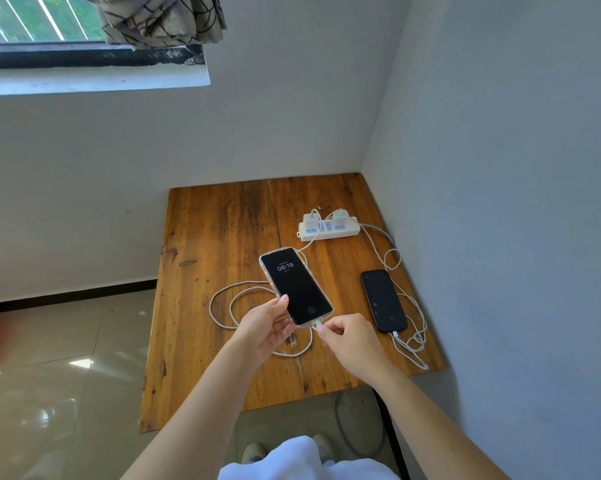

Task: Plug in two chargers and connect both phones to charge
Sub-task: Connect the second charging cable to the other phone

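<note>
The wooden table (222,237) is orange-brown with dark streaked grain and stains. The power strip (328,230) is white with blue sockets, and both chargers (340,217) and cables (222,306) are white. Both phones (295,285) show black screens, one with white digits. The curtain (164,19) is beige with black scribbled lines

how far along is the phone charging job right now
Done: both white chargers sit in the power strip, and the dark phone lies on the wooden table with a cable in its lower end. In hand: the left hand holds the clear-cased phone, showing 08:19, while the right hand pinches the cable plug at its port. Left: whether that plug is fully seated cannot be told; then setting the phone down.
</note>
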The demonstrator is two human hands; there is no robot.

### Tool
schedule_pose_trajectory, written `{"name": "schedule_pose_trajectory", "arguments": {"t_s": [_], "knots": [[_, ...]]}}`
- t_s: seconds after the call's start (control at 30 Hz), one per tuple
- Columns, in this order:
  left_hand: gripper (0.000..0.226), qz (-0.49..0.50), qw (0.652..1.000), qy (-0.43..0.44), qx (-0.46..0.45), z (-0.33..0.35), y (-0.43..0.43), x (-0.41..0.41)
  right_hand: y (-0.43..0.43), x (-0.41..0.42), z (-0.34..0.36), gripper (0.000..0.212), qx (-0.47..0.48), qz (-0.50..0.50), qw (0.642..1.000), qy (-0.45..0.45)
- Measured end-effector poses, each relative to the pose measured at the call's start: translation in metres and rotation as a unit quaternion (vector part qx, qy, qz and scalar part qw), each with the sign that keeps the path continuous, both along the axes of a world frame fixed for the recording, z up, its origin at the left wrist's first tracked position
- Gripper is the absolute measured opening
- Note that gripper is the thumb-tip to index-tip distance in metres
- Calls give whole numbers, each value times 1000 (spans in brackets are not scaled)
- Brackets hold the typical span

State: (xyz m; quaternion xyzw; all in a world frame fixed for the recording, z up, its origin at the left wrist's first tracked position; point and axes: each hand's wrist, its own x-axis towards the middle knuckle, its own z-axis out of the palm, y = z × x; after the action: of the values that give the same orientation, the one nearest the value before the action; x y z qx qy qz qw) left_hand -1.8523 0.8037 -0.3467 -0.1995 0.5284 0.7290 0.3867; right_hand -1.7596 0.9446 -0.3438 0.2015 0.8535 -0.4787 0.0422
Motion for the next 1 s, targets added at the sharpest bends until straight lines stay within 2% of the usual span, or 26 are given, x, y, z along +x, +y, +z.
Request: {"name": "schedule_pose_trajectory", "arguments": {"t_s": [1.0], "knots": [[27, -19, 1000, -6, 8, 0, 0, -5, 3, -3, -2, 29, 10, 4, 1000, 8]]}}
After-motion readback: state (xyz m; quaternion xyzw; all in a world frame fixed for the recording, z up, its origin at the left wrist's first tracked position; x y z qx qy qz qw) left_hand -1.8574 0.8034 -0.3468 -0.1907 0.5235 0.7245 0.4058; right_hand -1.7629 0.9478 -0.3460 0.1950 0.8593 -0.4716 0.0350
